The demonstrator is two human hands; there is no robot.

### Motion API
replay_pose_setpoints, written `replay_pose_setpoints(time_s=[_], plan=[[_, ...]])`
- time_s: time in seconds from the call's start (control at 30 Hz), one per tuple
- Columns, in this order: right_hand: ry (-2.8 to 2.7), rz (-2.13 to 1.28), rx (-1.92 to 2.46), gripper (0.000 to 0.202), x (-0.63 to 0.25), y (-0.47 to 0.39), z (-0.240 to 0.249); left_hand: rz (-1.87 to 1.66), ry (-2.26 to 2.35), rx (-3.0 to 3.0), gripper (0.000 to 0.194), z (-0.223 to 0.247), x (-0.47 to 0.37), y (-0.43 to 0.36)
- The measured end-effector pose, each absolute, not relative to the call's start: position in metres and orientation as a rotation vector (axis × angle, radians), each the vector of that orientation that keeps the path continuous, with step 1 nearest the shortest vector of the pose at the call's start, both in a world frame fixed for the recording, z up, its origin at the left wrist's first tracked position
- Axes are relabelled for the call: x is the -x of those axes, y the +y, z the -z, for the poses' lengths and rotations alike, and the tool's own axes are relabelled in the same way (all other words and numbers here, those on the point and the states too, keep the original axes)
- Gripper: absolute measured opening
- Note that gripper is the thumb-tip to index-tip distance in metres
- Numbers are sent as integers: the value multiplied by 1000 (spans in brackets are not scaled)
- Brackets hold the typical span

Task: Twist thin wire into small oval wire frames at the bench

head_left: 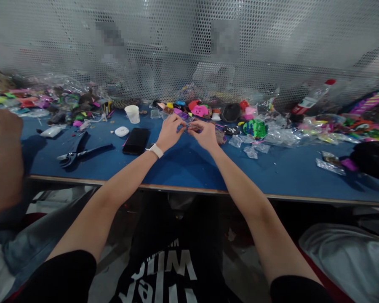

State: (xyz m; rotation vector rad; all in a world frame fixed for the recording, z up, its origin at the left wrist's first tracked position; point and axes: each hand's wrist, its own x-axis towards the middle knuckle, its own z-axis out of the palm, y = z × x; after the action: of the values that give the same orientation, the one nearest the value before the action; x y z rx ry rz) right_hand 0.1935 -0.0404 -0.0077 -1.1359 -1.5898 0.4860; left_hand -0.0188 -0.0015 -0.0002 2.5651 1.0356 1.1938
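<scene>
Over the blue table [189, 168], my left hand [171, 131] and my right hand [203, 132] meet almost fingertip to fingertip. Both are pinched closed around something small between them, too tiny to make out. A white band circles my left wrist. Just behind the hands lie a pink piece [199, 110] and purple bits. Left of my left hand are a black phone [136, 140], a white oval case [121, 131] and a pale paper cup [132, 114].
Black-handled pliers [78, 153] lie at the left. Colourful small items and clear bags [282, 134] line the back before a perforated metal screen [177, 50]. A red-capped bottle [312, 99] leans at the right. Another person's arm [3, 160] is at the far left.
</scene>
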Motion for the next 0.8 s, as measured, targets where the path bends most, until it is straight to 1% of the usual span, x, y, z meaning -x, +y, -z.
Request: replay_pose_setpoints(time_s=[0.2,0.4,0.6,0.73,0.8], plan=[[-1556,-490,1122,23,-190,-42,8,-1152,1044,-2597,10,0,18,-3],[-1516,-506,1117,27,-183,-45,7,-1235,861,-2549,8,4,20,9],[-1553,-442,1148,20,-177,-54,0,-1221,722,-2551,11,4,24,15],[-1638,-379,1214,21,-183,-52,0,-1193,737,-2559,10,3,24,12],[-1713,-346,1260,24,-186,-51,-4,-1167,789,-2562,10,4,22,10]])
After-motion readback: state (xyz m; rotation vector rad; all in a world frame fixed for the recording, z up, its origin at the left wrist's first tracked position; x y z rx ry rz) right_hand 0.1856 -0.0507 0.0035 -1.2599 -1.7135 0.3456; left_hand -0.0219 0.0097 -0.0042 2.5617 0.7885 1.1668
